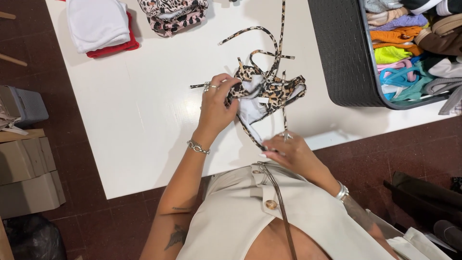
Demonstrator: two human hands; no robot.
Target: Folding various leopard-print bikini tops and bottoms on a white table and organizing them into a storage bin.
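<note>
A leopard-print bikini piece [269, 89] with white lining and long thin straps lies bunched on the white table [144, 120]. My left hand [216, 103], with rings and a chain bracelet, pinches the fabric at its left edge. My right hand [291, 151] grips the lower end of the piece near the table's front edge. The straps trail off toward the table's far side.
Folded white and red clothes [101, 26] and a patterned pink garment [173, 14] lie at the back. A dark open suitcase [346, 53] full of colourful clothes stands at the right. Cardboard boxes [26, 173] and a grey bin [26, 103] sit on the floor at left.
</note>
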